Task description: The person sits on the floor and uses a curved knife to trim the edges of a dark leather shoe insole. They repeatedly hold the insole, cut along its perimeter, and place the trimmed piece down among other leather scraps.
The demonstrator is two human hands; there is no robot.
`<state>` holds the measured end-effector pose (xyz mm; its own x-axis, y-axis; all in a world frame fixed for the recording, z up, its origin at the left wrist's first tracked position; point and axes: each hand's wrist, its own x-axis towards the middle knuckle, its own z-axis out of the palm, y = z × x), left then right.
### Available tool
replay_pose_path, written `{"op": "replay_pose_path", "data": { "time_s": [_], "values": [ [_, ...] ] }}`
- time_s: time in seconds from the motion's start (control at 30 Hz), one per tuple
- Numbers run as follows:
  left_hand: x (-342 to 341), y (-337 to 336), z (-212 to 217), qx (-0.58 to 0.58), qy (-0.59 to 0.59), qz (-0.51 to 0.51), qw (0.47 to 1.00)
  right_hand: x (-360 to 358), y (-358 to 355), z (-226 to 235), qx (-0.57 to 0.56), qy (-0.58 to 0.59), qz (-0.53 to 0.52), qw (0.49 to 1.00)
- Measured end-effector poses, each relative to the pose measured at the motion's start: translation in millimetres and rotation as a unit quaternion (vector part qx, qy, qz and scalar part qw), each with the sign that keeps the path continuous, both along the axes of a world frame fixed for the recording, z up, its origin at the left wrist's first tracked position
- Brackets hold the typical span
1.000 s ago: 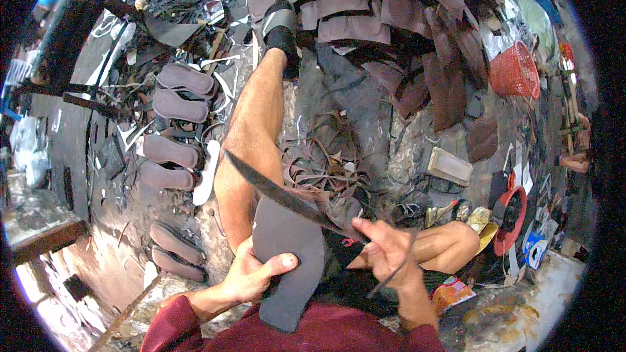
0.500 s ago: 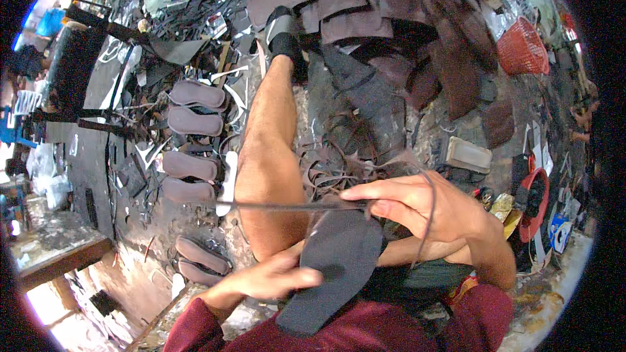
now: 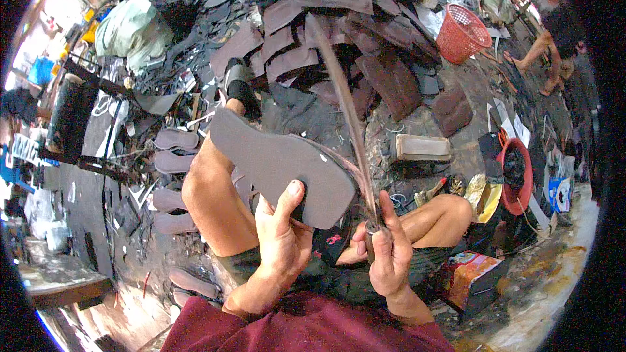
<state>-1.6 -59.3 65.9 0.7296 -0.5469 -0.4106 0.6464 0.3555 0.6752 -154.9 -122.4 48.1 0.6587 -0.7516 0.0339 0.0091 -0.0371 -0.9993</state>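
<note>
floor [image 3: 129, 257]: dark, scrap-strewn | brown-edged bench [image 3: 59, 275]: lower left | light [image 3: 31, 42]: bright, upper left

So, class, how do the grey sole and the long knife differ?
The grey sole is broad; the knife is narrow. The sole slants across the view, while the knife points away from the body. The left hand holds the sole, the right hand the knife. Both are elongated.

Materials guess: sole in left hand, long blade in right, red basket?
Sole: probably foam or rubber; matte, even grey-brown face, no gloss.
Long blade: likely steel, thin and straight-looking, dull brownish grey; blur leaves its finish open.
Red basket: likely moulded plastic; uniform colour throughout, regular holes in its wall.
</note>
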Motion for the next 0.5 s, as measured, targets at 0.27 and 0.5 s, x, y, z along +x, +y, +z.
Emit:
{"op": "replay_pose_path", "data": {
  "time_s": [0.27, 0.5],
  "values": [
    [10.3, 18.8, -21.9, 0.033, 0.046, 0.033, 0.998, -61.3, 10.8, -42.1, -0.24, 0.165, -0.014, 0.957],
    [16.7, 24.6, -25.1, 0.106, 0.019, 0.037, 0.994, -89.3, 45.5, -71.5, -0.184, 0.188, 0.013, 0.965]
  ]
}}
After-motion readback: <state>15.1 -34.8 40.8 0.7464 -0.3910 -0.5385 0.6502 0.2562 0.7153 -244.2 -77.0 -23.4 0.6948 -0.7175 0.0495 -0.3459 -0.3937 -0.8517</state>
